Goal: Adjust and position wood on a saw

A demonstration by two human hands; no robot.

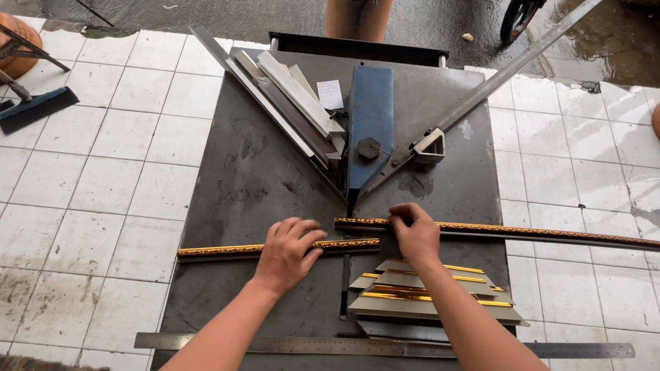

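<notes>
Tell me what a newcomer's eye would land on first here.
Two bare hands on gold-trimmed frame mouldings at the centre of a dark metal table: the left hand presses a short moulding, the right hand a long moulding running off to the right. Behind them a blue blade block sits between V-shaped guide rails.

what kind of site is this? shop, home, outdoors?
Likely a small frame-making workshop on a tiled porch beside a wet street. Both hands, left hand and right hand, hold gilded moulding strips on a steel mitre-cutting table, cut pieces stacked nearby.
</notes>
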